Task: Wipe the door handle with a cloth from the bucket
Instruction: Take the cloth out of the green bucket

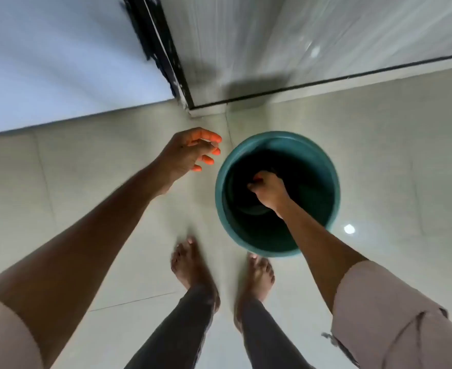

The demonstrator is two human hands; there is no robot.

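A teal round bucket (328, 166) stands on the pale tiled floor in front of my feet. My right hand (268, 189) reaches down inside it, fingers closed around something dark at the bottom; the inside is too dark to tell what it is. My left hand (190, 151) hovers left of the bucket's rim, fingers apart and holding nothing. The door handle is not in view.
A white door (272, 43) with a dark frame edge (166, 49) stands beyond the bucket, its bottom edge running right. A pale wall (59, 62) is at the left. My bare feet (192, 265) stand just behind the bucket.
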